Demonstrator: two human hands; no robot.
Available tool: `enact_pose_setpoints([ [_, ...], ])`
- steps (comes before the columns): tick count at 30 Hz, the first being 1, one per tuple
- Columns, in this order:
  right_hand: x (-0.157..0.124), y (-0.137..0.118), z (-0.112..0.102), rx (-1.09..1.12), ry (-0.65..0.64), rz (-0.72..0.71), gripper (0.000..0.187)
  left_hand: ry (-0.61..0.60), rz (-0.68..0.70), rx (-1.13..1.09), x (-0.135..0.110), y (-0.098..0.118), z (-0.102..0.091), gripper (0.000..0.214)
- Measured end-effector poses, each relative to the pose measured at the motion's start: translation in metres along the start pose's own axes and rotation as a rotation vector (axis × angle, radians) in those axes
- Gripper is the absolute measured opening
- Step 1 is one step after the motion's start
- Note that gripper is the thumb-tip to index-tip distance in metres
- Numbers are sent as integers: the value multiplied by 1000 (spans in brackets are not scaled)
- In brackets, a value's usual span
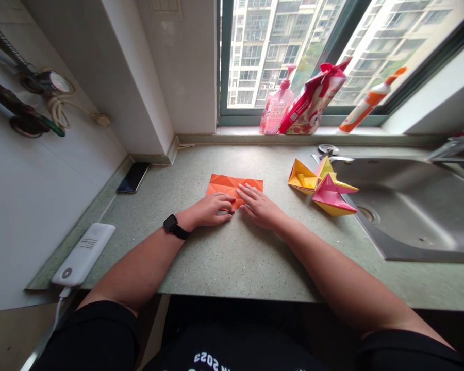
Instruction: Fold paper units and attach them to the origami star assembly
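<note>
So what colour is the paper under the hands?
The folded paper is orange with creased triangles, seen best in the head view.

Daylight from the window (225, 62) lights the scene and bleaches the tower blocks (255, 51) outside. Soft, faint shadows lie under the left hand (206, 211) and right hand (259, 206) on the table (224, 263). Wide-angle distortion bends the wall (50, 206) and sink (410, 216) toward the frame edges; the centre stays sharp.
</note>
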State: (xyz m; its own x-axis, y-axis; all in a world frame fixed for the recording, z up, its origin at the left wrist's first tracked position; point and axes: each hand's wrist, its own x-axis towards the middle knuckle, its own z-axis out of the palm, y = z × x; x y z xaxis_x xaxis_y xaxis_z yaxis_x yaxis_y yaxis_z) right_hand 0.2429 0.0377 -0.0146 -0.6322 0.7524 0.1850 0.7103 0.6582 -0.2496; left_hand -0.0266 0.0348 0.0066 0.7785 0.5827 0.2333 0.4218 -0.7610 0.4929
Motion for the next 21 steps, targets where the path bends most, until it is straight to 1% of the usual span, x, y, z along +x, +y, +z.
enact_pose_setpoints([
  [2,0,0,6,0,-65,5,59,4,15,6,0,-2,1,14],
  [4,-1,3,9,-6,-90,30,59,18,21,24,-1,-5,0,15],
  [9,-2,7,4,18,-88,20,60,81,-1,111,-4,-13,-6,20],
  [12,-2,8,2,30,-87,8,59,94,10,167,-5,-13,-11,22],
  [16,-1,8,2,33,-84,13,58,111,27,220,-7,-14,-17,34],
  [18,-1,8,2,33,-81,20,58,142,-4,247,-9,-17,-20,37],
  [21,-1,7,1,39,-76,26,58,192,-67,240,-12,-25,-24,32],
])
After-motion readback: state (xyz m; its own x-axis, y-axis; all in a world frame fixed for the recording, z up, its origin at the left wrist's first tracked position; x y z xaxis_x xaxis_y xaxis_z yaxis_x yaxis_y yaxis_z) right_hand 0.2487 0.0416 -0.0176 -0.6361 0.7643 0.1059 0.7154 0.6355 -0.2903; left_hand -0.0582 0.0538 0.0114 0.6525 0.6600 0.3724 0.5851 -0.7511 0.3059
